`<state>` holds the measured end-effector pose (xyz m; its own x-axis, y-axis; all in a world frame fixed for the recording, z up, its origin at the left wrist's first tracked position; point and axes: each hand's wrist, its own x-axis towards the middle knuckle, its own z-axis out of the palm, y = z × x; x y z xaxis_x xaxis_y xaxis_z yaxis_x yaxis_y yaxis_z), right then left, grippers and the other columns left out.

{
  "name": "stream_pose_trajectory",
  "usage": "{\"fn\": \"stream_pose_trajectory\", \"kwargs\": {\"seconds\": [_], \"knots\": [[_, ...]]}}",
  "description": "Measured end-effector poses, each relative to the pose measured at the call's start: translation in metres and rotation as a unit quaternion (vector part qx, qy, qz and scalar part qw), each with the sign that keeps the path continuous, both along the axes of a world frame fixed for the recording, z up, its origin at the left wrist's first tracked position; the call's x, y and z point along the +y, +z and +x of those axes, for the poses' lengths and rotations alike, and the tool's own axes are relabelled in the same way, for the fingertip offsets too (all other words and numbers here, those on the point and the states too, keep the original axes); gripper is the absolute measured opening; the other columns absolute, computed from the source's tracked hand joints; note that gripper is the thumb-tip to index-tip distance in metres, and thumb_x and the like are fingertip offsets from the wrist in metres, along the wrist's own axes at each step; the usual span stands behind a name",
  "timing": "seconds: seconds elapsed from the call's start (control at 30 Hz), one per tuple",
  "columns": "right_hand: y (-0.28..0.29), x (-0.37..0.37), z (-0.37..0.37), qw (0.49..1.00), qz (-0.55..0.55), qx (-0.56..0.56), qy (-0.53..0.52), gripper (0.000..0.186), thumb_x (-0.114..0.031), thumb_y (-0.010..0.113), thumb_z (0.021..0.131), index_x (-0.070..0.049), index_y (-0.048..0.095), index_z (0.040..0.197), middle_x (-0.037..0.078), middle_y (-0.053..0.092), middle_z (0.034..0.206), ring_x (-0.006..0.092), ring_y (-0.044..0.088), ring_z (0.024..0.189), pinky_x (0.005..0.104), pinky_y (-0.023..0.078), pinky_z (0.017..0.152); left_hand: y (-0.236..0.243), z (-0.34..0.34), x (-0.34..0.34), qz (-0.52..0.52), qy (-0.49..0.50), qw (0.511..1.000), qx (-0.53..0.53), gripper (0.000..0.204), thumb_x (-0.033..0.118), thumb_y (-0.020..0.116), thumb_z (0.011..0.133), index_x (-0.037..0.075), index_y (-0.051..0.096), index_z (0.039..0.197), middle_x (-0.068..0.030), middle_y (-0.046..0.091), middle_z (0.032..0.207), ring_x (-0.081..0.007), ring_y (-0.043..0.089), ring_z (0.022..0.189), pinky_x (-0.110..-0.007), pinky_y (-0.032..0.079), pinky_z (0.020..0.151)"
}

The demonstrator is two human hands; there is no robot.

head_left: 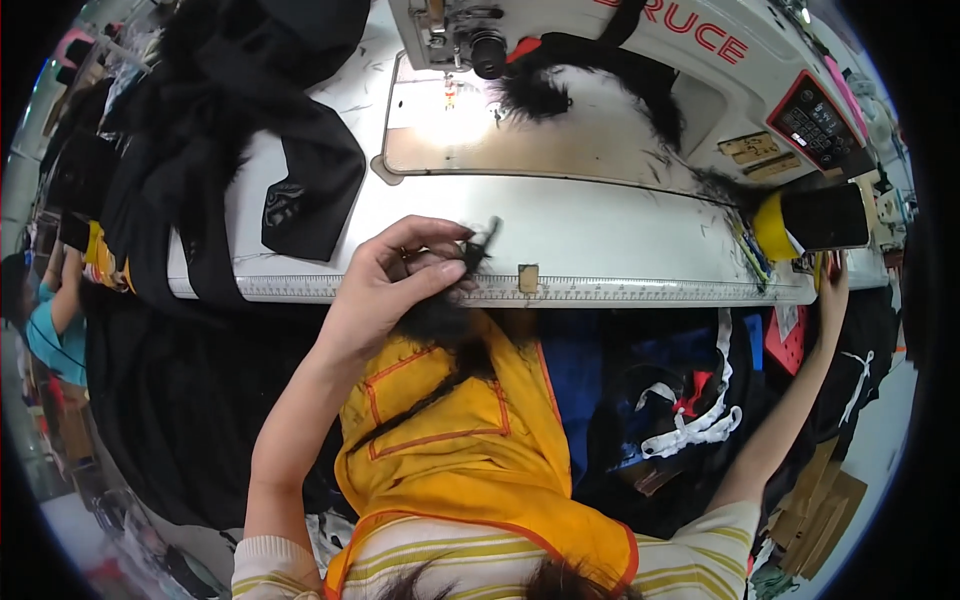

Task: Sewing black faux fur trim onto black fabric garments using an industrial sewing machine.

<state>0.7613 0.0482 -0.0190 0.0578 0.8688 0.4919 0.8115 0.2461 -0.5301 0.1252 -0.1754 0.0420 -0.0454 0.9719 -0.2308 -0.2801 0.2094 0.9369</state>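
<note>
My left hand [400, 280], at the front edge of the white sewing table [600, 225], pinches a black fluffy strip [478, 250] that hangs down over my yellow apron [450, 420]. My right hand [832, 275] reaches to the table's right end, just below a yellow-and-black container [815, 220] with thin tools beside it; its fingers are partly hidden, so I cannot tell what they hold. Above, the sewing machine [460, 40] has its light on, with black fabric trimmed with fluff [640, 80] lying under its arm.
Black fabric [300, 200] covers the table's left side. A ruler strip [650, 292] runs along the front edge. Below at the right are white ribbons [690, 435] and cardboard [820, 510]. A co-worker in a turquoise top [55, 330] is at the far left.
</note>
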Motion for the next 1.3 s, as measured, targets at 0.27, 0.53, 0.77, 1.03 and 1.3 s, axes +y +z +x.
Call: {"fn": "stream_pose_trajectory", "kwargs": {"seconds": [0.27, 0.53, 0.77, 1.03, 1.3], "knots": [[-0.002, -0.262, -0.238, 0.897, -0.169, 0.395, 0.105, 0.051, -0.03, 0.059, 0.085, -0.004, 0.04, 0.124, 0.007, 0.056, 0.101, 0.0147, 0.053, 0.085, 0.0276, 0.043, 0.075, -0.009, 0.04, 0.01, 0.065, -0.07, 0.995, 0.002, 0.034, -0.001, 0.063, 0.081, 0.001, 0.051, 0.113, -0.0059, 0.056, 0.098, -0.0102, 0.057, 0.087, -0.023, 0.048, 0.076], [-0.005, -0.3, -0.359, 0.851, -0.358, 0.305, 0.235, 0.067, -0.019, 0.07, 0.072, -0.004, 0.035, 0.127, 0.015, 0.05, 0.112, 0.0273, 0.05, 0.105, 0.0328, 0.038, 0.093, -0.012, 0.074, -0.007, 0.263, -0.034, 0.938, 0.221, 0.037, -0.005, 0.068, 0.075, 0.002, 0.049, 0.106, -0.0078, 0.061, 0.088, -0.0135, 0.061, 0.084, -0.024, 0.049, 0.075], [0.008, -0.284, -0.375, 0.85, -0.353, 0.299, 0.253, 0.064, -0.022, 0.072, 0.073, -0.004, 0.038, 0.124, 0.016, 0.052, 0.109, 0.032, 0.053, 0.1, 0.0346, 0.042, 0.087, -0.018, 0.076, -0.017, 0.287, -0.012, 0.927, 0.241, 0.036, -0.005, 0.068, 0.075, 0.002, 0.048, 0.103, -0.008, 0.063, 0.086, -0.0135, 0.062, 0.08, -0.025, 0.05, 0.074], [-0.004, -0.28, -0.372, 0.886, -0.279, 0.269, 0.255, 0.061, -0.025, 0.072, 0.074, -0.005, 0.041, 0.122, 0.015, 0.053, 0.107, 0.0305, 0.055, 0.095, 0.0327, 0.044, 0.082, -0.028, 0.083, -0.009, 0.276, -0.03, 0.933, 0.227, 0.033, -0.005, 0.068, 0.075, 0.001, 0.047, 0.1, -0.0081, 0.063, 0.085, -0.0135, 0.064, 0.079, -0.024, 0.051, 0.072], [0.002, -0.281, -0.369, 0.913, -0.252, 0.222, 0.232, 0.056, -0.022, 0.074, 0.073, -0.004, 0.046, 0.118, 0.013, 0.057, 0.098, 0.024, 0.057, 0.08, 0.029, 0.046, 0.071, -0.029, 0.088, -0.012, 0.254, -0.039, 0.945, 0.203, 0.032, -0.005, 0.068, 0.075, 0.002, 0.047, 0.098, -0.0088, 0.064, 0.085, -0.0136, 0.064, 0.079, -0.025, 0.052, 0.073]]}}
